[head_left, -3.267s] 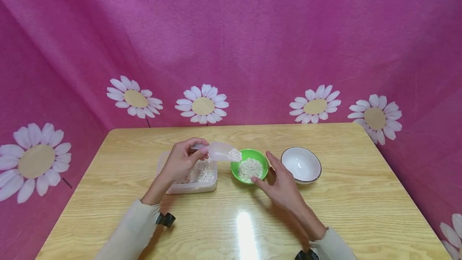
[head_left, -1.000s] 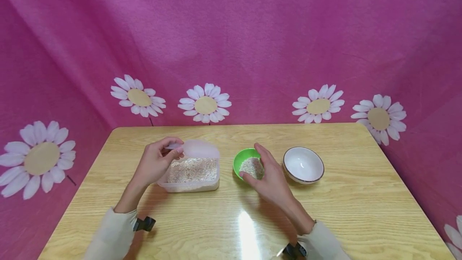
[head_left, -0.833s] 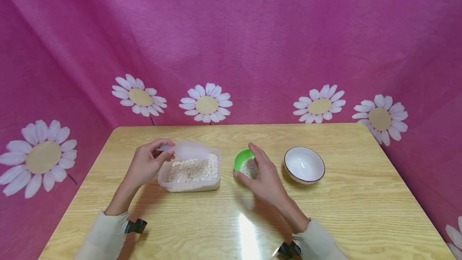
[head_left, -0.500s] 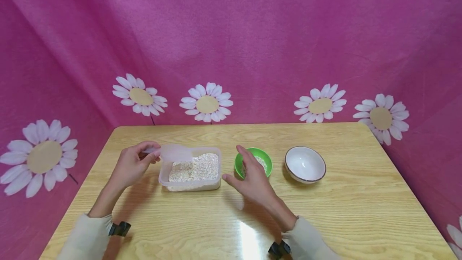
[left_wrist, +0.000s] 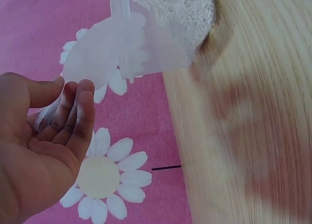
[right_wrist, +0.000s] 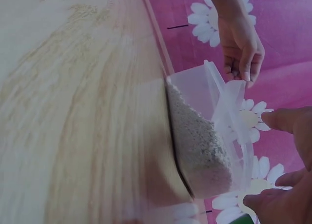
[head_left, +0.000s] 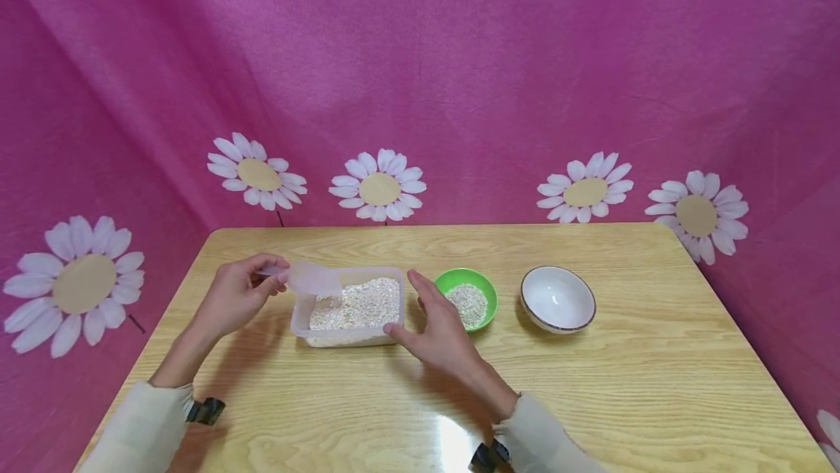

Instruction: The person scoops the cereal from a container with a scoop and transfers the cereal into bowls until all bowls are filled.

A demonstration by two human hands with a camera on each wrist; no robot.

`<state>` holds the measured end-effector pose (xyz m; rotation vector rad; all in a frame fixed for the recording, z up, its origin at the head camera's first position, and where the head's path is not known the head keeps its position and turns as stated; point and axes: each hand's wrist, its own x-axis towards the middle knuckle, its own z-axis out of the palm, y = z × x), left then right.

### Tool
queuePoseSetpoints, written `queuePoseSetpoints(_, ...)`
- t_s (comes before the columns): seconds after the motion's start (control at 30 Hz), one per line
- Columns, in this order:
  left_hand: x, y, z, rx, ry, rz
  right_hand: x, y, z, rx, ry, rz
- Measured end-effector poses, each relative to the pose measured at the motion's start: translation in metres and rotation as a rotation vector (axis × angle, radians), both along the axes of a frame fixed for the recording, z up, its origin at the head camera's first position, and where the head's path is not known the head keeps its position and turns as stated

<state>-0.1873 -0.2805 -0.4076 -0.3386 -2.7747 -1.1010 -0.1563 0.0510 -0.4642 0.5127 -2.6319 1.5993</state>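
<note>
My left hand (head_left: 238, 298) pinches the handle of a translucent plastic scoop (head_left: 313, 280). The scoop's bowl hangs over the left end of a clear rectangular container (head_left: 348, 340), which holds pale flakes (head_left: 367, 303) resembling oats. In the left wrist view, thumb and fingers close round the scoop's handle, and no flakes show in its bowl (left_wrist: 92, 53). My right hand (head_left: 442, 334) is spread at the container's right end, thumb by the front corner; the right wrist view shows it beside the container (right_wrist: 190, 82), contact unclear. Behind it stands a green bowl (head_left: 492, 294) with flakes inside.
A white bowl with a dark rim (head_left: 558, 300) stands right of the green one, nothing seen inside. Everything sits on a light wooden table (head_left: 656, 356). A pink cloth (head_left: 459, 79) with daisies hangs behind and at both sides.
The left hand with the scoop has moved left, from over the green bowl to the container; the flakes in the scoop are gone. The right hand has shifted left from the green bowl to the container.
</note>
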Motion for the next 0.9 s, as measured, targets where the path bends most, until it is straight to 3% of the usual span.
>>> queuePoseSetpoints(0.33,-0.008,0.010,-0.004,-0.090,0.040,-0.074,-0.001,-0.008,-0.010,0.060,-0.092,0.030)
queuePoseSetpoints(0.53,-0.012,0.018,-0.008,-0.155,0.035,-0.111,-0.003,-0.012,-0.018,-0.050,-0.142,0.090)
queuePoseSetpoints(0.9,-0.012,0.039,-0.027,-0.042,-0.040,-0.084,-0.004,-0.014,-0.020,-0.079,-0.155,0.093)
